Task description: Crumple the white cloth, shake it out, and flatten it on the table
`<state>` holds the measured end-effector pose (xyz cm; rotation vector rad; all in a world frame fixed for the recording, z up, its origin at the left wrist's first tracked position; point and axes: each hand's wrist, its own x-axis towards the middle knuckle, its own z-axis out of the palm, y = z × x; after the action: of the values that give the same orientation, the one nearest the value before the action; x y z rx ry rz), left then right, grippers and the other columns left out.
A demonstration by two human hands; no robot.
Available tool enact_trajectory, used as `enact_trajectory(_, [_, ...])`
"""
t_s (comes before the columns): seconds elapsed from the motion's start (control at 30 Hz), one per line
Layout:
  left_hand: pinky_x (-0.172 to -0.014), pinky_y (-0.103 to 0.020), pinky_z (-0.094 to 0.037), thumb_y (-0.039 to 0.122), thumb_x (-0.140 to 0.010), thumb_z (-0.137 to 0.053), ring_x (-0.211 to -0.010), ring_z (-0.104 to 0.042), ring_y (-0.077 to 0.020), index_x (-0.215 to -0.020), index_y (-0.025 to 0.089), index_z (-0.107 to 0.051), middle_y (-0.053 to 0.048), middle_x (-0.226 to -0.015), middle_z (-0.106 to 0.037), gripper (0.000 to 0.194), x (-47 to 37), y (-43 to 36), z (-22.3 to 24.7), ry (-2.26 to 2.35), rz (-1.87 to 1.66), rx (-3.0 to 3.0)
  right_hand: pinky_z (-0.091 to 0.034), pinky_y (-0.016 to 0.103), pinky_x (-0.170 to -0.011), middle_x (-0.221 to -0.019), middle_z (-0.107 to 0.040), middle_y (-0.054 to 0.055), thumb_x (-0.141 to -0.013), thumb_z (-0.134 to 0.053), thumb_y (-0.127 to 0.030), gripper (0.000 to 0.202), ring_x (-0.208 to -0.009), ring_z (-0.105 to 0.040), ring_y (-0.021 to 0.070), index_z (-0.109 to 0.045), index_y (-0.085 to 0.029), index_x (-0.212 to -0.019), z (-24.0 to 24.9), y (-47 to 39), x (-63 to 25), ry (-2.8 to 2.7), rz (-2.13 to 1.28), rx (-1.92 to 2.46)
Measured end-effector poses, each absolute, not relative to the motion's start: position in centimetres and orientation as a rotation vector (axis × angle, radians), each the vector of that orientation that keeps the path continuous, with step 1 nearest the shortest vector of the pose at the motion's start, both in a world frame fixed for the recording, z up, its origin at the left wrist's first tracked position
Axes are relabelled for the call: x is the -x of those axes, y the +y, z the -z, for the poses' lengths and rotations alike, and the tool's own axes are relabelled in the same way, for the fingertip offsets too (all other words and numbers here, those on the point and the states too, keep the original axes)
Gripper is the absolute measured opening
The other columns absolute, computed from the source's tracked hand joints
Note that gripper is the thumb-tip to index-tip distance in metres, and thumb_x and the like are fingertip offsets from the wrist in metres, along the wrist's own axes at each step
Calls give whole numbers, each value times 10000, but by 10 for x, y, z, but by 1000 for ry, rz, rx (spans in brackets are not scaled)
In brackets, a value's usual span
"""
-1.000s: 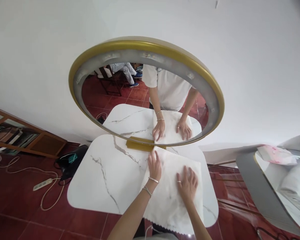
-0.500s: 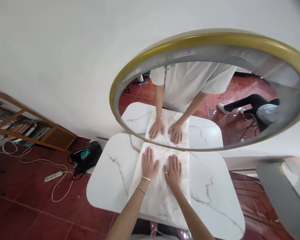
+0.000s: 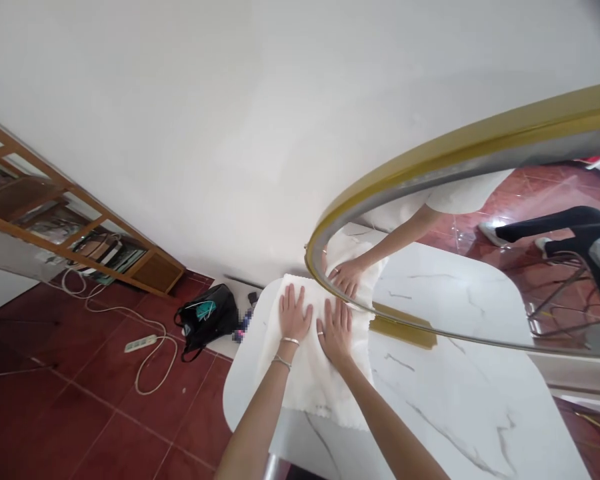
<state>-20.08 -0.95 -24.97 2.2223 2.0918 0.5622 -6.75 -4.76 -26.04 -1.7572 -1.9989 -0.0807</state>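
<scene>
The white cloth (image 3: 314,380) has shifted from the middle of the marbled table (image 3: 430,400) to its left end. The left hand (image 3: 294,319) lies flat on it, fingers slightly spread; the right hand (image 3: 336,337) too, fingers closer together. Beyond stands a gold-rimmed mirror (image 3: 455,257).
</scene>
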Motion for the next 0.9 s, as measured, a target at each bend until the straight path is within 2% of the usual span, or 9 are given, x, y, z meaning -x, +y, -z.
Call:
enact_trajectory(0.1, [-1154,-456,-230,381,-916,-433,-1438,-224,-264,-1433,210,-393,-115,-1546,-275,545,221,9,248,2103,-524,-2186,-230,546,-1091,-1494,-303,217,-954,-360,-348,549,-1410,-173,341,-374,-72,-1428,263,-24,87,-2032,23,1789])
enact_trajectory(0.2, [-1155,-454,-229,386,-914,-431,-1433,-234,-267,-1435,210,-392,-104,-1545,-285,551,241,15,247,2177,-496,-2099,-249,538,-1077,-1501,-295,212,-961,-345,-353,538,-1408,-185,336,-382,-88,-1429,263,-8,105,-2089,-5,1755])
enact_trajectory(0.3, [-1122,-460,-287,406,-914,-425,-1390,-319,-286,-1437,219,-390,-103,-1520,-340,557,259,5,245,2299,-483,-1956,-216,533,-1103,-1491,-325,201,-959,-358,-347,521,-1417,-183,322,-413,-92,-1410,261,-2,121,-2171,7,1621])
enact_trajectory(0.43, [-1049,-453,-378,407,-928,-386,-1283,-451,-287,-1442,208,-382,-124,-1430,-465,552,276,-43,246,2453,-506,-1753,-196,509,-1136,-1452,-412,155,-953,-382,-329,472,-1412,-230,273,-465,-120,-1368,259,-22,136,-2278,-57,1391])
enact_trajectory(0.57, [-1039,-471,-387,394,-943,-360,-1278,-453,-300,-1437,193,-393,-139,-1404,-487,535,282,-124,249,2595,-540,-1645,-226,466,-1146,-1342,-549,95,-943,-410,-266,462,-1367,-339,216,-433,-187,-1397,253,-84,134,-2378,-153,1085])
enact_trajectory(0.63, [-1043,-492,-380,393,-948,-363,-1317,-412,-317,-1463,202,-343,-148,-1444,-437,550,280,-165,251,2666,-574,-1628,-215,501,-1146,-1397,-499,88,-934,-433,-310,517,-1386,-313,243,-372,-222,-1440,248,-126,127,-2490,-227,938])
enact_trajectory(0.7, [-1060,-516,-360,379,-949,-374,-1378,-327,-330,-1499,234,-242,-140,-1512,-336,584,275,-199,252,2703,-619,-1636,-175,599,-1122,-1517,-317,126,-880,-484,-524,694,-1417,-212,349,-299,-230,-1480,244,-167,117,-2640,-317,868])
enact_trajectory(0.77, [-1085,-543,-329,356,-947,-382,-1424,-236,-328,-1515,276,-137,-108,-1563,-230,623,268,-221,253,2704,-654,-1647,-129,648,-1107,-1555,-207,141,-817,-496,-649,842,-1422,-147,403,-240,-235,-1504,240,-197,109,-2733,-372,879])
enact_trajectory(0.9, [-1109,-629,-234,316,-945,-387,-1445,-154,-345,-1514,290,-81,-95,-1581,-161,647,254,-226,253,2709,-655,-1619,-119,607,-1133,-1563,-187,100,-871,-482,-541,765,-1433,-147,360,-189,-251,-1515,239,-208,98,-2798,-407,901])
